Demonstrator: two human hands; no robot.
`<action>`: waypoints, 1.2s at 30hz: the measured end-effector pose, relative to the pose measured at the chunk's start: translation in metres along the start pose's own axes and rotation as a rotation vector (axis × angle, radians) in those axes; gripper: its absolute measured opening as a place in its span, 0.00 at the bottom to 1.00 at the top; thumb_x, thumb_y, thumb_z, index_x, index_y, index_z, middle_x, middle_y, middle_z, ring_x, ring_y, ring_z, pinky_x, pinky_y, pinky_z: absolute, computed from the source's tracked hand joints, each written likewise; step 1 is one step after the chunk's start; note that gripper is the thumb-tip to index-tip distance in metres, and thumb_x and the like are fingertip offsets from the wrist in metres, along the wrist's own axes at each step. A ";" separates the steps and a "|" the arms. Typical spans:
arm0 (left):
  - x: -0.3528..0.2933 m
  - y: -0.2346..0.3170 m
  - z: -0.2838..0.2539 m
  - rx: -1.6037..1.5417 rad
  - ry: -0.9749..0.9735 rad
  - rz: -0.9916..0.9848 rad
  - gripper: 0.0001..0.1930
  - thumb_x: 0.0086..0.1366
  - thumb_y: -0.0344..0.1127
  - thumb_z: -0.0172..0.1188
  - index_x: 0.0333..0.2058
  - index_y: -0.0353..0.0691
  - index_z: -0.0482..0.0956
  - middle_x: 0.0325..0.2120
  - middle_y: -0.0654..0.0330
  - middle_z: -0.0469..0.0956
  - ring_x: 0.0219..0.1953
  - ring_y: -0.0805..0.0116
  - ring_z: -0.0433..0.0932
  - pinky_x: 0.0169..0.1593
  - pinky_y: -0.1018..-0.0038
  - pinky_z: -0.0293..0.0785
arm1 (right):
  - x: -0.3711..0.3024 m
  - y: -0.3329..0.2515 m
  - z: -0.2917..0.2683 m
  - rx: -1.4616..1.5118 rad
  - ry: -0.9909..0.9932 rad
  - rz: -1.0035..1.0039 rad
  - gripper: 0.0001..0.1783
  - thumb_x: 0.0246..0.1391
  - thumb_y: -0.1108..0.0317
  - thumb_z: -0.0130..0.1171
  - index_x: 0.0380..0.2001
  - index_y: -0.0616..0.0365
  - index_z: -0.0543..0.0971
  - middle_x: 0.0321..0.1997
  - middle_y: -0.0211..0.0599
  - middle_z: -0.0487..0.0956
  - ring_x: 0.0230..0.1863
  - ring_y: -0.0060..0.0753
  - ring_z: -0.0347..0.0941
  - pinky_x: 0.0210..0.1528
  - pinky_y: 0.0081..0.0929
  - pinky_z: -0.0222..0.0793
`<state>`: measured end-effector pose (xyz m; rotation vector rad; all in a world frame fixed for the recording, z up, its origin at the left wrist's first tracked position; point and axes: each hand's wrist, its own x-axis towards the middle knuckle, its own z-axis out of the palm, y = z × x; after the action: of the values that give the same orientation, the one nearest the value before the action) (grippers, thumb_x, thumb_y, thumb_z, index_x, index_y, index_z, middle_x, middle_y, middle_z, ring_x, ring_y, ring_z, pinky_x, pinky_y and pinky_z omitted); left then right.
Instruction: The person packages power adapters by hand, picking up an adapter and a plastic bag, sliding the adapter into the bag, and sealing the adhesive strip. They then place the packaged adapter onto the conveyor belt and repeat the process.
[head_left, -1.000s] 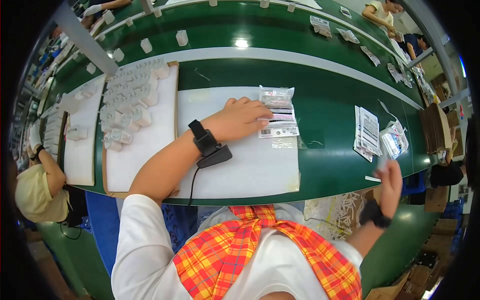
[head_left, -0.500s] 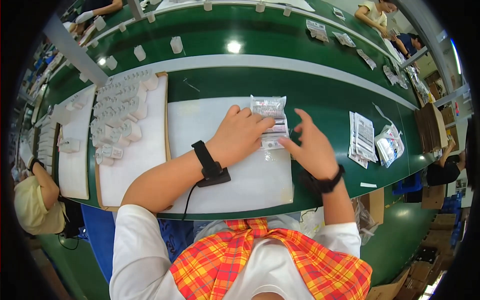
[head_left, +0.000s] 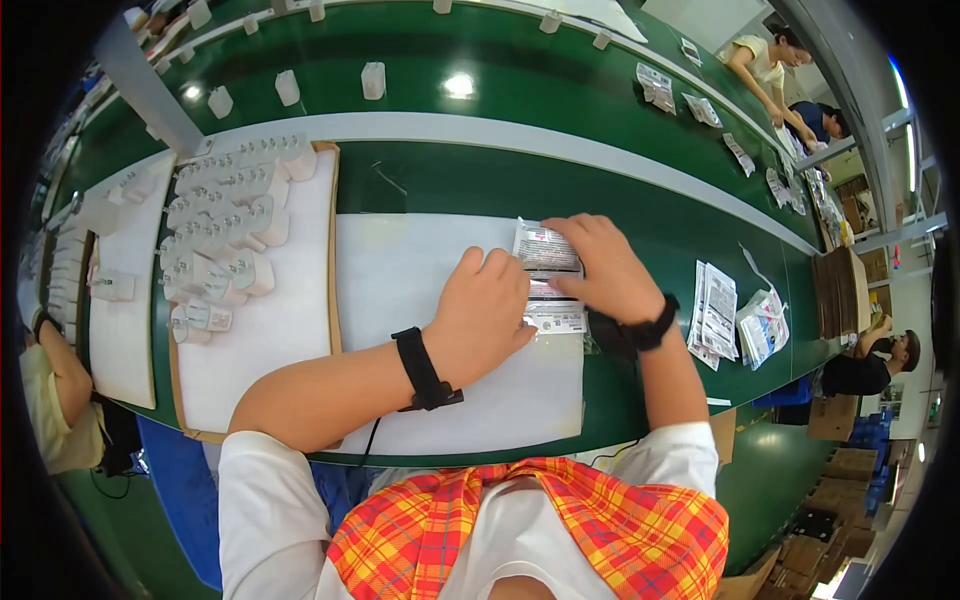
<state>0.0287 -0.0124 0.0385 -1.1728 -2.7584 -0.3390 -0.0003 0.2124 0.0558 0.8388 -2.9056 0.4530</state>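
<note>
A silver-and-clear plastic packet (head_left: 550,250) with a printed label lies flat on the white sheet (head_left: 400,270) before me. My left hand (head_left: 482,315) is closed at the packet's left edge, fingers curled against it and thumb low near its bottom strip. My right hand (head_left: 612,268) lies over the packet's right side, fingers reaching the top corner and thumb apart on the middle. The undersides of both hands are hidden. Each wrist wears a black strap.
Rows of white plug adapters (head_left: 215,235) stand on a padded board at the left. Stacked packets (head_left: 715,310) and a white-and-blue bag (head_left: 765,325) lie at the right. Adapters (head_left: 373,80) and packets (head_left: 655,88) sit on the green belt behind a rail. Other people work at the far right and left.
My right hand has come left and down onto the packet's right side. My left hand has drawn back from its top to its left edge, fingers curled. The view has shifted slightly.
</note>
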 end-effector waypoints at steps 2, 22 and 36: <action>0.002 -0.005 -0.001 0.025 -0.009 -0.031 0.22 0.55 0.53 0.66 0.40 0.42 0.78 0.37 0.59 0.72 0.42 0.62 0.68 0.49 0.66 0.61 | 0.033 0.025 -0.012 0.109 -0.112 0.053 0.34 0.44 0.67 0.66 0.57 0.61 0.72 0.49 0.46 0.77 0.49 0.43 0.74 0.50 0.32 0.71; 0.011 -0.019 0.009 -0.005 0.038 -0.023 0.22 0.60 0.45 0.63 0.47 0.38 0.75 0.41 0.51 0.72 0.44 0.52 0.70 0.50 0.59 0.65 | -0.234 0.122 -0.052 0.135 0.060 0.915 0.16 0.41 0.70 0.70 0.34 0.61 0.77 0.35 0.43 0.79 0.40 0.49 0.76 0.42 0.40 0.72; 0.017 -0.019 0.004 -0.223 0.417 0.030 0.22 0.58 0.31 0.59 0.53 0.40 0.72 0.55 0.51 0.68 0.58 0.47 0.64 0.62 0.55 0.59 | -0.037 -0.019 -0.031 0.114 0.275 0.151 0.05 0.51 0.73 0.60 0.32 0.62 0.77 0.32 0.43 0.76 0.38 0.49 0.74 0.42 0.36 0.71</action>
<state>0.0025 -0.0125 0.0354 -1.0422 -2.3828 -0.8045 0.0413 0.2255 0.0844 0.5215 -2.7169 0.6926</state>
